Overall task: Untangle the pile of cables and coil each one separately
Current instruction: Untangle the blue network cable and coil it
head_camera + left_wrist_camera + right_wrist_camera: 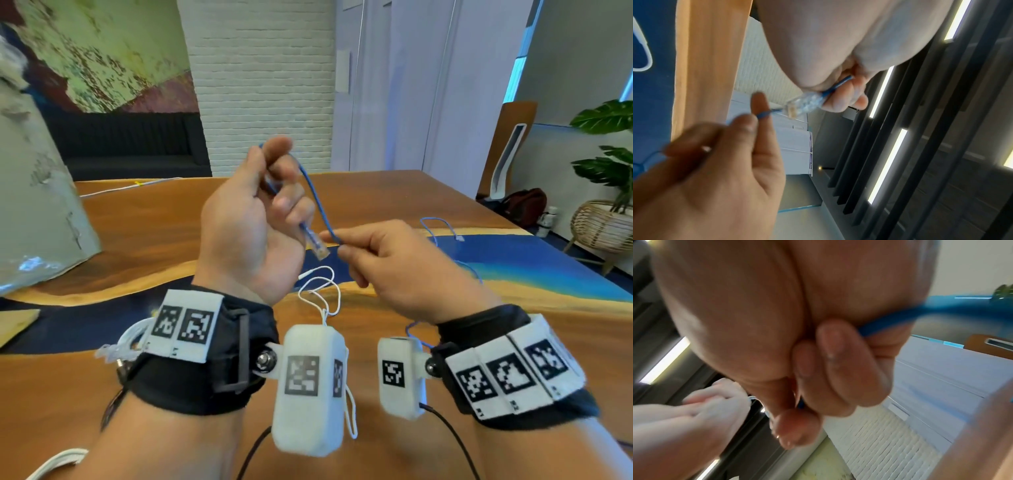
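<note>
Above the table, my left hand (260, 212) is raised with its fingers curled round a thin blue network cable (313, 192). The cable's clear plug (318, 248) sticks out below the little finger. From the top of that hand the cable arcs down to my right hand (346, 241), which pinches it between thumb and forefinger. The left wrist view shows the plug (803, 104) and the pinch on the cable (762, 114). Past my right palm the cable (900, 318) runs to a loop on the table (432, 228). A thin white cable (322, 287) lies loosely looped below my hands.
The table (154, 222) is wood with a blue resin band. A grey rough block (37, 192) stands at its left. Another white cable (137, 185) lies along the far edge. A potted plant in a wicker basket (599, 226) stands on the floor at the right.
</note>
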A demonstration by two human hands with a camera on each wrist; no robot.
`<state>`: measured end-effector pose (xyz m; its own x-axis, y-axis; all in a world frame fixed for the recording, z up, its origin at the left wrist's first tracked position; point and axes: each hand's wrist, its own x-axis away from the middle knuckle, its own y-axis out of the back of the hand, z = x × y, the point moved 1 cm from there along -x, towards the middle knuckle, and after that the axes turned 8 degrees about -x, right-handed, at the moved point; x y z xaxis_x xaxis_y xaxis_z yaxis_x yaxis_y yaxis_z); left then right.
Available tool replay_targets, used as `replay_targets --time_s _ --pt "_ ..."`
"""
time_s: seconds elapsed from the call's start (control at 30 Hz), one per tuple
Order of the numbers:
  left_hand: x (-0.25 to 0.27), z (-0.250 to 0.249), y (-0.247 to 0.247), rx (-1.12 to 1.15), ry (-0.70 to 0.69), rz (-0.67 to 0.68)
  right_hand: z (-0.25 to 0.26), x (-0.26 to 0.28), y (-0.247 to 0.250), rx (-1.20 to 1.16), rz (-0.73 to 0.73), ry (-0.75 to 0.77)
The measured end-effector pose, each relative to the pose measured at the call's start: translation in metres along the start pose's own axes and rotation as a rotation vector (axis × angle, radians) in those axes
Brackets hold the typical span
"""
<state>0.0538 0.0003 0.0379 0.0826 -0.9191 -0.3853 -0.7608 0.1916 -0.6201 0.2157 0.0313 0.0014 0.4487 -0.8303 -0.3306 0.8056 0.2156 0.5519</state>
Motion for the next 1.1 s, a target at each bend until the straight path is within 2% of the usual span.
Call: replay_targets --time_s 0.1,0.2,0.3,0.37,0.4,0.47,0.53,0.6,0.7,0.8,0.93,1.0,1.1 --pt "-0.002 0.004 0.003 -0.049 -0.113 -0.043 0.010 0.003 -0.014 0.145 0.174 -0.019" --pt "-0.001 0.008 0.003 -0.384 -0.162 -0.034 0.023 0.009 -0.010 0.170 0.201 0.023" --pt "0.001 0.016 0.006 -0.971 -0.175 0.128 0.029 0.014 0.007 0.150 0.100 0.082" --pt "0.004 0.021 0.009 -1.332 -0.076 0.304 0.028 0.017 0.018 0.064 0.032 0.109" --pt "0.005 0.021 0.010 -1.396 0.013 0.353 0.026 0.017 0.024 0.025 -0.005 0.117" --pt "0.009 0.020 0.011 -1.337 0.165 0.373 0.020 0.018 0.037 -0.024 -0.104 0.149" --pt "0.012 0.017 0.010 -1.146 0.235 0.389 0.012 0.019 0.050 -0.078 -0.231 0.184" --pt "0.014 0.015 0.007 -0.906 0.246 0.412 0.007 0.018 0.055 -0.132 -0.307 0.204" --pt "0.015 0.012 -0.003 -0.551 0.215 0.386 0.002 0.014 0.047 -0.194 -0.316 0.221" --pt "0.014 0.013 -0.016 -0.234 0.146 0.310 0.003 0.010 0.033 -0.228 -0.189 0.172" --pt "0.012 0.025 -0.021 -0.041 0.028 0.126 0.010 0.012 0.018 -0.064 0.065 0.068" --pt "0.010 0.030 -0.019 -0.077 -0.031 0.080 0.011 0.013 0.014 0.001 0.155 0.002" --pt "0.006 0.032 -0.013 -0.352 -0.099 0.049 0.012 0.016 0.014 0.038 0.218 -0.040"
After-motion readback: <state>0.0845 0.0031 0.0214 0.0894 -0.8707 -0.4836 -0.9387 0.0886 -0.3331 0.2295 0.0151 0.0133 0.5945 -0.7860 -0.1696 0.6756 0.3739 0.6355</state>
